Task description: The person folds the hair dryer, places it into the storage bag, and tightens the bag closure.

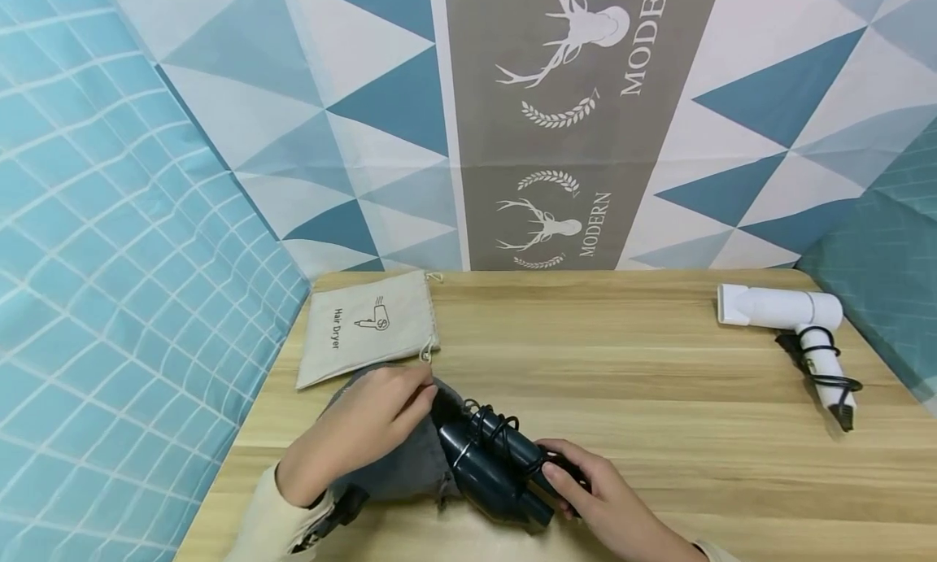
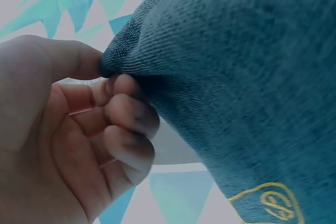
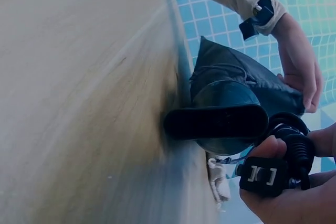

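My left hand point(image 1: 369, 420) pinches the mouth edge of a dark grey-blue drawstring pouch point(image 1: 417, 468). In the left wrist view thumb and fingers grip the fabric point(image 2: 236, 56), which has a yellow print point(image 2: 273, 203). A black hair dryer point(image 1: 486, 481) lies at a slant, its far end inside the pouch opening. My right hand point(image 1: 603, 497) holds it at the handle end, where its cord is wrapped round. The right wrist view shows the flat nozzle point(image 3: 218, 121) facing the camera and the plug point(image 3: 265, 177) by my right fingers. The dryer's far end is hidden.
A beige drawstring pouch point(image 1: 373, 326) printed "Hair Dryer" lies flat at the back left of the wooden table point(image 1: 586, 326). On the far right rests a white hair dryer point(image 1: 791, 310) with its black cord wound round the handle. Patterned cloth point(image 1: 542, 163) hangs behind.
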